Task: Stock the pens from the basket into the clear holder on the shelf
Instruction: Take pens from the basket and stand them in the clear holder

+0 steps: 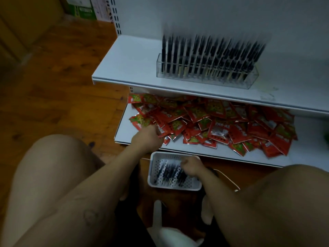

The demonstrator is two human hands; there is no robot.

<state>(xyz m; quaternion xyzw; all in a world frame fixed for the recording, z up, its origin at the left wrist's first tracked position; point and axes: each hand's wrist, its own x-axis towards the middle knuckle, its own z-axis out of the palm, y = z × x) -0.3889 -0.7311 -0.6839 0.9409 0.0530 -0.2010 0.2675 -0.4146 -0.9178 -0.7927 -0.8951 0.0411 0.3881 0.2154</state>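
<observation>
From the head camera, the person crouches on the wooden floor, bare knees at the near left and near right, facing a white shelf.

The basket, white and perforated, sits on the floor between the knees, just in front of the lower shelf. The pens lie flat in it in a loose bundle. They are dark, and their long axes run mostly near to far, tipped a little to the right at the far end. Blur hides which end is the tip.

The right hand is down in the far right part of the basket. Its fingers are bent onto the pens, but I cannot tell whether they have hold of any.

The left hand reaches out to the left of the basket, at the near left edge of a heap of red packets spread across the lower shelf. Its fingers are curled against the packets, and I cannot tell whether they grip one.

On the upper shelf, to the far right, stands the holder, a long clear box running left to right. The stocked pens stand on end in it in close rows, leaning right and away, their upper ends smeared by motion.

A thin white cable lies on the floor to the right of the basket. Cardboard boxes stand at the far left.
</observation>
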